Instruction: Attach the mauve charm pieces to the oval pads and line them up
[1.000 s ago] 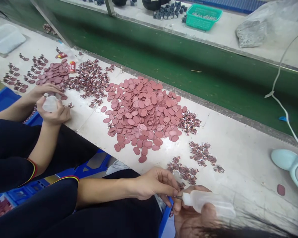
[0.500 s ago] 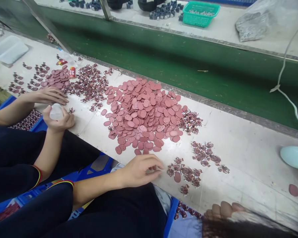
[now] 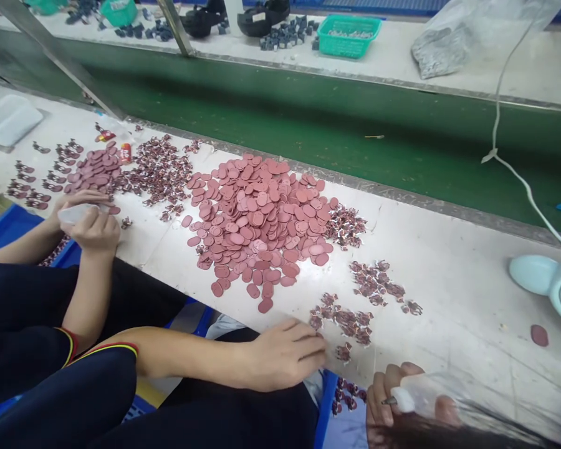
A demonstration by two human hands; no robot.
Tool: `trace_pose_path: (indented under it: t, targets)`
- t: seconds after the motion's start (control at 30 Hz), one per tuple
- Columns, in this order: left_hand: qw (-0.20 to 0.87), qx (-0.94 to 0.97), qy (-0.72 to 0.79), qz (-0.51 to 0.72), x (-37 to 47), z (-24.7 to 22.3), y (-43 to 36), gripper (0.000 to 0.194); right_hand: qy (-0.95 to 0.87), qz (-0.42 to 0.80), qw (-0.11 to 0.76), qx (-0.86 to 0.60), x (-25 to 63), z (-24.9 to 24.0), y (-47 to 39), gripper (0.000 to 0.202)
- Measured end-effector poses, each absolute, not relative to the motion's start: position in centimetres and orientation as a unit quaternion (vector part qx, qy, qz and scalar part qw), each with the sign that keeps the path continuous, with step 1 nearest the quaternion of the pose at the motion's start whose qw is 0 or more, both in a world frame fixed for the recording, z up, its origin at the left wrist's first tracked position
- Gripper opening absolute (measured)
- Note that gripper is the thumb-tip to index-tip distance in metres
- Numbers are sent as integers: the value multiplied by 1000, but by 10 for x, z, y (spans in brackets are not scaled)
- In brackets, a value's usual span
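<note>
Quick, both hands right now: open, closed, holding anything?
Left hand: curled, beside the small brown pieces; whether it holds anything cannot be told.
Right hand: closed, holding the translucent bottle.

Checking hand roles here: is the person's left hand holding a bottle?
No, the right hand holds the bottle, while the left hand is beside small brown pieces.

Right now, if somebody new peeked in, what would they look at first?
Most likely the big heap of reddish ovals in the middle of the white table. Then perhaps the whitish bottle in the right hand at the lower right, or a bright green basket near the top.
</note>
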State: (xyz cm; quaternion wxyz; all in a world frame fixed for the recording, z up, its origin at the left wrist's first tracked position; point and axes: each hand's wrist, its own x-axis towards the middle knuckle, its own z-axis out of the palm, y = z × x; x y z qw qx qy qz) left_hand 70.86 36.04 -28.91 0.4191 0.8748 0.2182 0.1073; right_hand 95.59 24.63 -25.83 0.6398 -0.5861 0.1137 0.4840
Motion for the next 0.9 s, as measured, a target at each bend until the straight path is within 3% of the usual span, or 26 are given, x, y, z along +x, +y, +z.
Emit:
trace_pose_path:
  t: [0.13,0.4,0.57,0.67,0.77,0.9]
  targets:
    - [349,909,207,95,708,-303,354,40,99,498,648,-568,959,-260,246,50]
    - [417,879,215,78,700,-299,365,26,97,523,638,-557,945,-253,254,53]
    - [310,927,200,73,702,-293,365,12,99,516,647,-553,940,-254,257,50]
    - [263,937,220,73,700,-289,359,33,108,515,649,-550,939,-252,259,52]
    - [374,891,246,75,693,-276,365,41,117,511,644,-557,939,-245,262,57]
    - [696,625,331,126,688,-252,390,36,118,531,624,-561,939,-223,269,65]
